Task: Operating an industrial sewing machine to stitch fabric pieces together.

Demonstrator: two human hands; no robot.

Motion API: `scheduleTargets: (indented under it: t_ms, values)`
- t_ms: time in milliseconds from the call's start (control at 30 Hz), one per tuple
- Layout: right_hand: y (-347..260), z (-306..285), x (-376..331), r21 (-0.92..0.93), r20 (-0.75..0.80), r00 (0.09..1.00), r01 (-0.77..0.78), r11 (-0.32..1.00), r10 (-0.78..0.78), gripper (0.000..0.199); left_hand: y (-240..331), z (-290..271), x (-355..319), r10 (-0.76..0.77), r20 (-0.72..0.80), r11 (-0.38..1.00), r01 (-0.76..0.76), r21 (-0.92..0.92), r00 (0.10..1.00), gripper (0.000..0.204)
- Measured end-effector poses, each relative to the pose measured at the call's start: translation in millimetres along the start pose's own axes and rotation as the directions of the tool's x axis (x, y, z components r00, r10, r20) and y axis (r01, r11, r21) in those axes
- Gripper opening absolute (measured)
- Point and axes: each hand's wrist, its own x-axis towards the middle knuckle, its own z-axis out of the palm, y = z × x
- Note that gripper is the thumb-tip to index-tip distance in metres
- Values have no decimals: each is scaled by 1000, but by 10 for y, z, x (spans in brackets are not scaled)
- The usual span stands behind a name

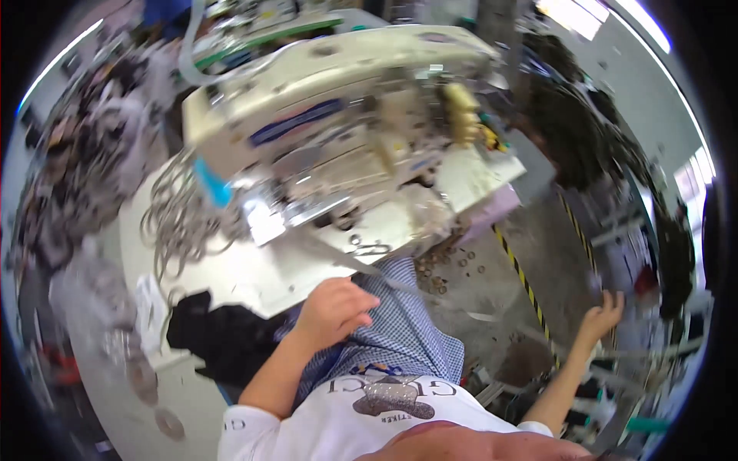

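Observation:
My left hand [332, 311] is over my lap at the table's front edge, its fingers loosely bent and a little apart, with nothing visible in them. Just beyond it, a grey fabric band [357, 265] runs from the machine down across my lap to the right, blurred by motion. Out to the right, above the floor, my right hand [603, 316] has its fingers spread and holds nothing. In front stands a cream industrial sewing machine [323, 100] with a shiny metal plate [265, 219]. Many grey band loops [181, 219] lie in a heap at its left.
Black cloth [223, 334] hangs over the white table's [261, 288] near left edge. Small rings [442, 273] are scattered on the floor by yellow-black striped tape [523, 276]. Dark garments [565, 131] are piled at the right. Plastic-wrapped bundles [115, 146] stand at the left.

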Motion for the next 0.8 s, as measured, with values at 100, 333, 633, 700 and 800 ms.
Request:
scheduleTargets:
  t_ms: [100,333,633,700,800]
  values:
    - [-1574,194,-182,562,165,981,-13,827,-97,40,-136,-276,-198,-25,-389,992,71,106,921,23]
    - [-4049,-306,-290,991,17,795,68,117,-606,26,-801,-1121,-183,-449,-790,879,363,-308,417,26]
    - [-5195,-614,-139,879,294,701,-466,-105,-650,30,-1951,-1113,118,-749,-254,658,642,-394,612,33]
    - [-5269,-627,-139,791,358,653,-592,-154,-668,31,-1727,-1211,301,-802,-69,540,670,-510,593,24]
    - [-5347,-863,3,251,505,248,-959,-134,-827,32,-1705,-1362,331,-793,1,523,681,-512,610,25]
